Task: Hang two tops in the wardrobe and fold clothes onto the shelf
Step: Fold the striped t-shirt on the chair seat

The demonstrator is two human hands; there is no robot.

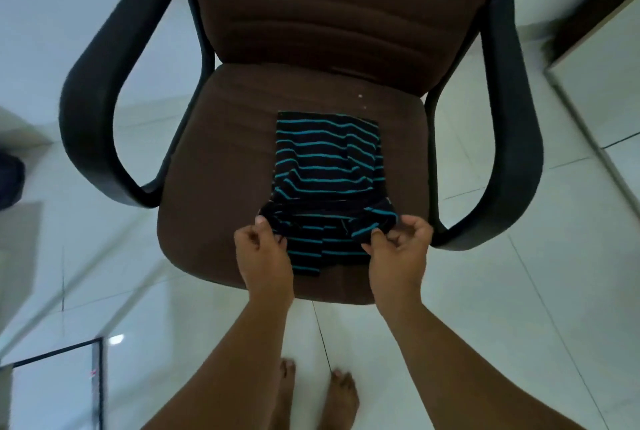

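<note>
Reaching down with left hand [264, 249] and right hand [398, 249], each pinching the near edge of striped top [325, 159] on chair seat [221, 166].

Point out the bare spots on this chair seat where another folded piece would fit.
The seat is bare between the striped garment and the left armrest, and in a band behind the garment below the backrest. The strip toward the right armrest is narrow. The front edge is crowded: left hand and right hand pinch the garment there.
</note>
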